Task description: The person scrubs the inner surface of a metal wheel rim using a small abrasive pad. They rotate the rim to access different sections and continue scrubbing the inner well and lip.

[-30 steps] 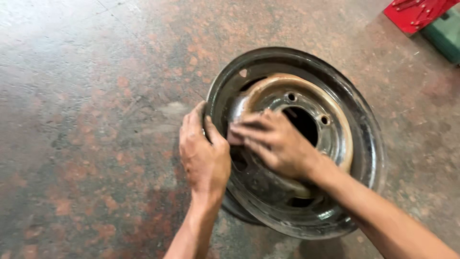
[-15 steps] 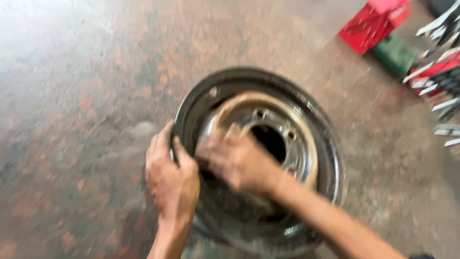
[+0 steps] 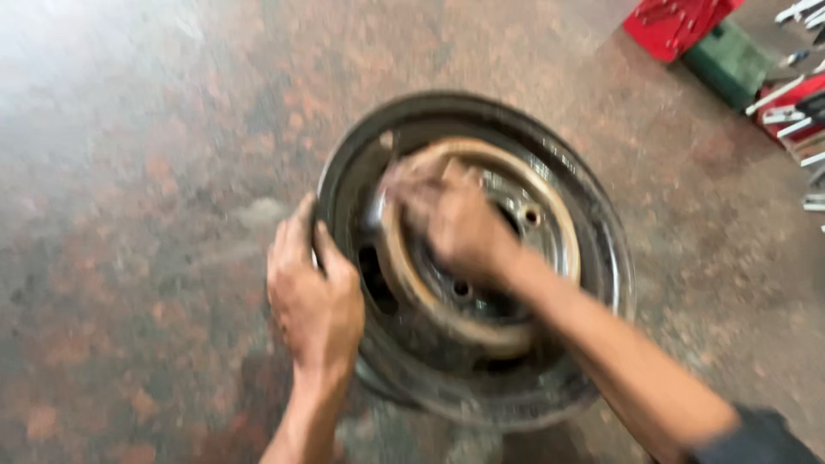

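A dark steel wheel rim [image 3: 593, 232] lies flat on the stained concrete floor, its rusty centre disc with bolt holes facing up. My left hand [image 3: 314, 292] grips the rim's left edge, fingers curled over the lip. My right hand [image 3: 447, 219] presses on the upper left of the centre disc; it is blurred with motion, and whether it holds a cloth or abrasive piece under the fingers is unclear.
A red toolbox [image 3: 675, 21] and a green box [image 3: 729, 62] sit at the top right. Several wrenches and tools [image 3: 799, 112] lie on red trays along the right edge.
My right hand has slid across the centre disc toward its upper left. The view has shifted, showing more of the tools on the right. My left hand keeps its grip.
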